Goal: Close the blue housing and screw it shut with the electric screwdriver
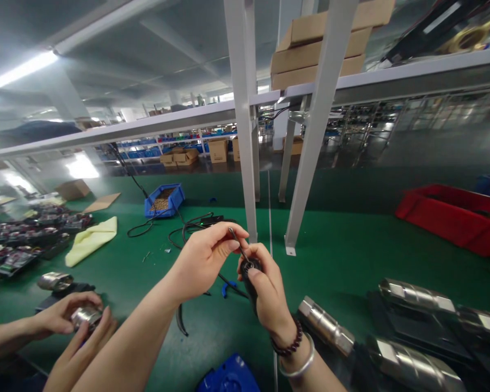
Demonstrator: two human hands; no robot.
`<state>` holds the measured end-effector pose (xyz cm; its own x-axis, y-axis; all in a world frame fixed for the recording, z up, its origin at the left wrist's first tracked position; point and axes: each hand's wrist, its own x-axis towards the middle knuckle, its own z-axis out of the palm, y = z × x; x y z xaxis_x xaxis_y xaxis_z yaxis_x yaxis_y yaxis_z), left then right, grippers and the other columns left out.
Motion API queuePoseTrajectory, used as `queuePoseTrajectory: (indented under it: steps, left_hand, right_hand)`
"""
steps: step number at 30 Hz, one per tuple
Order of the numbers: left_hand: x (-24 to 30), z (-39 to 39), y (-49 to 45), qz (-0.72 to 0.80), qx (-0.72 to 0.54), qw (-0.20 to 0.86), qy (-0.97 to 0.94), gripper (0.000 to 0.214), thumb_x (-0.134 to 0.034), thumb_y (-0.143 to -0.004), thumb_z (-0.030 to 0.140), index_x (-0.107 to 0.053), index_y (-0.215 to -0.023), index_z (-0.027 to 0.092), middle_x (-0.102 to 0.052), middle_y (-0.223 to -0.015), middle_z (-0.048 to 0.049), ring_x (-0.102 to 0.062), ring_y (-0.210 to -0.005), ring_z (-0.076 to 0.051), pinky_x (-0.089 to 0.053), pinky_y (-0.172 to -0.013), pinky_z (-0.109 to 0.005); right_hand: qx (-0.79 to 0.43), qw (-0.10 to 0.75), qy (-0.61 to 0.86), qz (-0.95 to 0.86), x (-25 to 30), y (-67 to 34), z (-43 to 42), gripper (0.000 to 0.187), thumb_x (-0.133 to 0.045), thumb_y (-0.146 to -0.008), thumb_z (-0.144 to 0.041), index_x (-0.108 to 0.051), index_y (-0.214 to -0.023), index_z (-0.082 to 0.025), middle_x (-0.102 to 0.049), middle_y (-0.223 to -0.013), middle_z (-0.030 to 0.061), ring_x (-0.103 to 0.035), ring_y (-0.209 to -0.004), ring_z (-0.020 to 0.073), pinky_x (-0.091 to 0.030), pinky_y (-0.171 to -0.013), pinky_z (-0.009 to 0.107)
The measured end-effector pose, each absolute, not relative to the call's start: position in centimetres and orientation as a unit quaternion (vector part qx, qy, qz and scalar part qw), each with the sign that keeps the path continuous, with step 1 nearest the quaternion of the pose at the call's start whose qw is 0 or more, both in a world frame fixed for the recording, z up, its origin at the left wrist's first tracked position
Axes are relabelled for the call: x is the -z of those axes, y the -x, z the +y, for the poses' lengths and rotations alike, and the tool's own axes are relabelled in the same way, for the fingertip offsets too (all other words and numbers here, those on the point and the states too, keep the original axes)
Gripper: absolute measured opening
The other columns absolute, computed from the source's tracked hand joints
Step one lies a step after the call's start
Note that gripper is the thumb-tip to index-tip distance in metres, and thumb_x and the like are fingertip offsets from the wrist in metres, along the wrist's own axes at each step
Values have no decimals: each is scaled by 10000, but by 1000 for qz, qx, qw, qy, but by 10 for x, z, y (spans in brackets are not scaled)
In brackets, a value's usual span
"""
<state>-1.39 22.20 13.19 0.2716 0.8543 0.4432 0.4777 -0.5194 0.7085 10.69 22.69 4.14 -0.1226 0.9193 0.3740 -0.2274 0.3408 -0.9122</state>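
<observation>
My right hand point(267, 286) is wrapped round a black cylindrical electric screwdriver point(252, 280), its nose end tilted up. Between the thumb and fingers of my left hand point(202, 258) is a thin dark screwdriver bit point(239, 246). The bit's lower end meets the driver's nose; how deep it sits I cannot tell. A black cable point(234, 286) runs beneath my hands, beside a small blue clip-like piece point(227, 288). Below my right wrist lies a shiny metal cylindrical fitting point(325, 325).
At lower left a co-worker's hands point(85, 326) hold a metal fitting. More metal cylinders point(416, 296) on black bases lie right. A blue bin point(164, 200) of small brass-coloured parts, a red bin point(453, 218), a yellow cloth point(92, 239) and white shelf posts point(245, 120) surround the green bench.
</observation>
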Motion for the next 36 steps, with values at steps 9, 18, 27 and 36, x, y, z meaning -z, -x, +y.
queuePoseTrajectory:
  steps: [9, 18, 27, 36]
  left_hand:
    - [-135, 218, 13, 431, -431, 221, -761, 135, -491, -842, 170, -606, -912, 161, -650, -765, -16, -608, -707, -111, -492, -672, -203]
    - [-131, 217, 10, 441, -392, 243, -770, 95, -538, -816, 179, -630, -838, 179, -657, -755, -6, -607, -693, -113, -480, -646, -187]
    - [-129, 218, 7, 433, -368, 256, -782, 141, -497, -831, 179, -630, -786, 190, -663, -748, -6, -608, -692, -122, -470, -650, -194]
    - [-120, 219, 8, 442, -371, 260, -774, 163, -486, -850, 209, -637, -796, 180, -662, -753, -20, -617, -709, -137, -468, -653, -204]
  right_hand:
    - [-498, 585, 291, -570, -43, -106, 226, 159, -399, -712, -272, -476, -823, -187, -474, -691, -7, -453, -637, 140, -357, -602, 290]
    - [-509, 589, 280, -562, -42, -106, 228, 172, -408, -726, -260, -496, -853, -185, -465, -710, -12, -440, -638, 134, -354, -573, 280]
    - [-508, 591, 276, -563, -43, -108, 228, 199, -402, -725, -245, -509, -881, -180, -468, -720, -6, -446, -656, 137, -354, -567, 275]
    - [-509, 589, 278, -563, -42, -107, 228, 107, -396, -722, -240, -474, -774, -185, -470, -733, -4, -444, -644, 128, -358, -568, 276]
